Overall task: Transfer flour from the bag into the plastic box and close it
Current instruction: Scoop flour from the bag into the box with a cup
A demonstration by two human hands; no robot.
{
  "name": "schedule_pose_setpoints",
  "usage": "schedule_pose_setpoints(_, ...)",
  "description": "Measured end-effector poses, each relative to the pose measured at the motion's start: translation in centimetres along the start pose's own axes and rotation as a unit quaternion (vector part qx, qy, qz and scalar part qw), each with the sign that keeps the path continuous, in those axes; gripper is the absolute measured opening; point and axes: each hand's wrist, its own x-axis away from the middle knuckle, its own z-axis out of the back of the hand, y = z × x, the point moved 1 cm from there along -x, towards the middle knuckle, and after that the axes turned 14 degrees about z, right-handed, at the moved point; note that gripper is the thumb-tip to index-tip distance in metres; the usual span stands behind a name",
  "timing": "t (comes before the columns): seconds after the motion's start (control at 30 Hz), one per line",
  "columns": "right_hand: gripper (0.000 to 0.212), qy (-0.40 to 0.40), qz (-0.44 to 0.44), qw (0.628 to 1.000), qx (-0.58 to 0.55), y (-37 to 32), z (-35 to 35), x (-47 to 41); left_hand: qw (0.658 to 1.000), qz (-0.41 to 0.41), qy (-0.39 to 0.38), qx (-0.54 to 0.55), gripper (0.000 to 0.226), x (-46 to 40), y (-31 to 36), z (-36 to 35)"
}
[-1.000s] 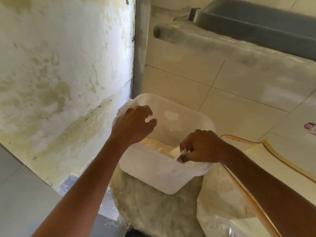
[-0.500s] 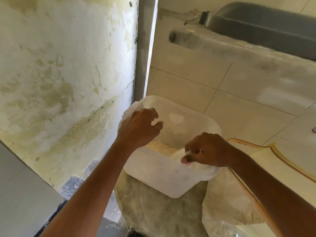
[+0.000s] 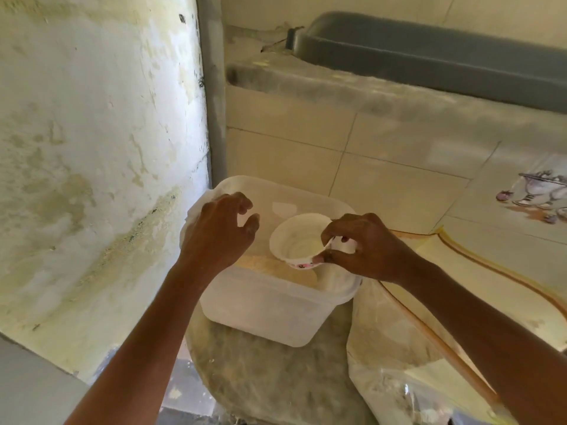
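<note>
The cup [image 3: 302, 240] has turned upright since a second ago, pinched by the right hand [image 3: 365, 246] above the box [image 3: 264, 305]; the left hand [image 3: 219, 237] hovers loosely curled, empty. Best to refill from the bag [image 3: 395, 348] right of the box, keeping the cup level.

Two bare forearms come up from the lower edge of the head view, with no sleeve, watch or band anywhere along them. The left hand [image 3: 219, 237] is bare, with no glove and no ring on the fingers that show. The right hand [image 3: 365, 250] is likewise bare and ungloved, its short nails just visible at the fingertips; its wrist carries nothing
</note>
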Motion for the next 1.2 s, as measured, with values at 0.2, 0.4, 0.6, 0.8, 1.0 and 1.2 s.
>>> schedule_pose_setpoints(0.2,0.040,0.144,0.050,0.987,0.055,-0.3,5.1,5.3,0.995,-0.065,-0.033,0.061,0.018,1.0,3.0,-1.7)
schedule_pose_setpoints(0.4,0.022,0.182,-0.013,0.983,0.034,0.0,9.4,12.5,0.968,-0.198,-0.133,0.076,0.026,4.5,10.2,-5.8)
schedule_pose_setpoints(0.6,0.048,0.025,-0.105,0.991,0.080,1.8,9.8,16.6,0.923,-0.281,-0.237,-0.110,0.044,7.3,12.9,-9.5)
schedule_pose_setpoints(0.8,0.046,-0.261,-0.223,0.925,0.163,4.4,5.4,15.5,0.927,-0.250,-0.263,-0.094,0.048,7.4,12.9,-10.2)
schedule_pose_setpoints(1.0,0.044,-0.363,-0.253,0.876,0.192,7.1,0.6,11.7,0.933,-0.226,-0.276,-0.038,0.073,7.5,12.8,-9.8)
schedule_pose_setpoints(1.2,0.040,-0.327,-0.271,0.882,0.206,9.4,-4.2,9.9,0.934,-0.220,-0.281,-0.025,0.072,7.7,12.9,-9.7)
